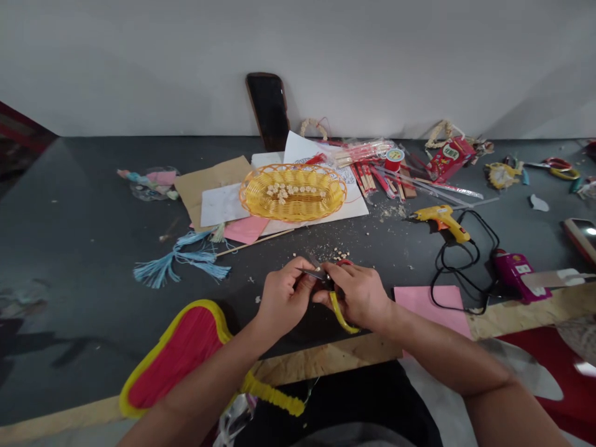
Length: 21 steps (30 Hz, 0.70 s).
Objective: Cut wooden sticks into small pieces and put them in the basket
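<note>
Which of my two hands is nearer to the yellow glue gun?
Your right hand. It holds the scissors, nearer to you and left of the glue gun; your left hand is farther left.

dim, greyish light leaves soft shadows on the wall (535,93), with slight overall softness and stretched edges.

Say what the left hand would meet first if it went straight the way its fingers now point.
The scissors held in the right hand: their blades lie right at the fingertips of the left hand, with the right hand just beyond. Whether they already touch is unclear from this view.
</note>
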Each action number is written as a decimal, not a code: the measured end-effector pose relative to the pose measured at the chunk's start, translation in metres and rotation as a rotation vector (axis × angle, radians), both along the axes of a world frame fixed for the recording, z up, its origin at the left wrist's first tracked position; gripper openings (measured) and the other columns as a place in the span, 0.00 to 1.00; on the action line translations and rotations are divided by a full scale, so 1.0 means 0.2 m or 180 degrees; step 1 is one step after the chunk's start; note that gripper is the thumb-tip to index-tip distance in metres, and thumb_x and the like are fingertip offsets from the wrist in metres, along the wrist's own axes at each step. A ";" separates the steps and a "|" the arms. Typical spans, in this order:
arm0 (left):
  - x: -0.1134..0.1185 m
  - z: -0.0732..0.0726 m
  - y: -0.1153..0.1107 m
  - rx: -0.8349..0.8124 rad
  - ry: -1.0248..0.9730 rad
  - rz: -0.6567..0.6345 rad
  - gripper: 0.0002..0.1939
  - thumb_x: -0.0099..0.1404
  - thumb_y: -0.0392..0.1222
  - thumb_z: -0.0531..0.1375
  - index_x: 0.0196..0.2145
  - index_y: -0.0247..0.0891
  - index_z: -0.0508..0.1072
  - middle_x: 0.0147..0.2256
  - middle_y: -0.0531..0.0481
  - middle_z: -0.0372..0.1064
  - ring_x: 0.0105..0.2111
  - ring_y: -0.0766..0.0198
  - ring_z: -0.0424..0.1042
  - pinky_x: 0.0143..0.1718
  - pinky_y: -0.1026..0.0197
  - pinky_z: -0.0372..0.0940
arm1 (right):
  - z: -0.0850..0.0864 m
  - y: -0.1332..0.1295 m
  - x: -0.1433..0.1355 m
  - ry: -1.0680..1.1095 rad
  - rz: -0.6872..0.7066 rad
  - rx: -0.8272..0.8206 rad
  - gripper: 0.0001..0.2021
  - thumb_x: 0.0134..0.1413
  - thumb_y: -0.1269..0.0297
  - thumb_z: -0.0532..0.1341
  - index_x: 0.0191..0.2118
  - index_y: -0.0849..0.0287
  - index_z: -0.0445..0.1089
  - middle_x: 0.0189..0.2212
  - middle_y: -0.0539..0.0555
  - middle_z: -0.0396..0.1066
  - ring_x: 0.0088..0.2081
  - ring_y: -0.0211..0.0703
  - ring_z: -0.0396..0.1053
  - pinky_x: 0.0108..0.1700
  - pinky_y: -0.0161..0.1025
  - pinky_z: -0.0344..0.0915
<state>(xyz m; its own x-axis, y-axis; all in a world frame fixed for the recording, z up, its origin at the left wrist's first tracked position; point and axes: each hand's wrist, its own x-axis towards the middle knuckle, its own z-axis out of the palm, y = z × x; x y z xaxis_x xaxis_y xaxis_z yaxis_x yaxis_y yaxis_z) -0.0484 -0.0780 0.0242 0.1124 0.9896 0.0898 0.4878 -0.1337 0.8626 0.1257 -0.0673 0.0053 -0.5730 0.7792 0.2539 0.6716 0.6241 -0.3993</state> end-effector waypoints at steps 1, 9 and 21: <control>0.00 -0.01 0.00 0.0008 0.0016 0.0012 0.10 0.64 0.40 0.53 0.26 0.37 0.69 0.23 0.52 0.69 0.24 0.65 0.70 0.25 0.66 0.60 | 0.00 0.00 0.00 -0.0060 -0.0034 0.0027 0.27 0.60 0.43 0.53 0.49 0.63 0.68 0.30 0.56 0.75 0.31 0.43 0.72 0.34 0.35 0.62; -0.01 -0.01 0.01 0.0056 -0.0019 -0.0002 0.08 0.64 0.39 0.54 0.28 0.38 0.70 0.24 0.53 0.72 0.25 0.65 0.71 0.26 0.67 0.62 | -0.02 0.02 0.01 -0.0130 -0.0039 0.0250 0.26 0.60 0.43 0.53 0.50 0.62 0.68 0.32 0.57 0.75 0.33 0.44 0.72 0.35 0.36 0.62; -0.02 -0.01 0.02 -0.0061 -0.0122 -0.0166 0.07 0.64 0.37 0.54 0.28 0.37 0.70 0.24 0.54 0.73 0.24 0.67 0.72 0.26 0.69 0.63 | -0.02 0.02 0.03 -0.0132 -0.0059 0.0276 0.25 0.60 0.44 0.54 0.51 0.60 0.68 0.31 0.55 0.75 0.32 0.43 0.72 0.33 0.36 0.61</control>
<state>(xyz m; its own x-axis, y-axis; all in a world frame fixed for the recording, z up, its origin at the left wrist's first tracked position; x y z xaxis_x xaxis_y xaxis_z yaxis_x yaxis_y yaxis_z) -0.0527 -0.0747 0.0217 0.1607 0.9841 0.0762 0.4472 -0.1414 0.8832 0.1317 -0.0637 0.0009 -0.5701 0.7659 0.2972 0.6983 0.6423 -0.3159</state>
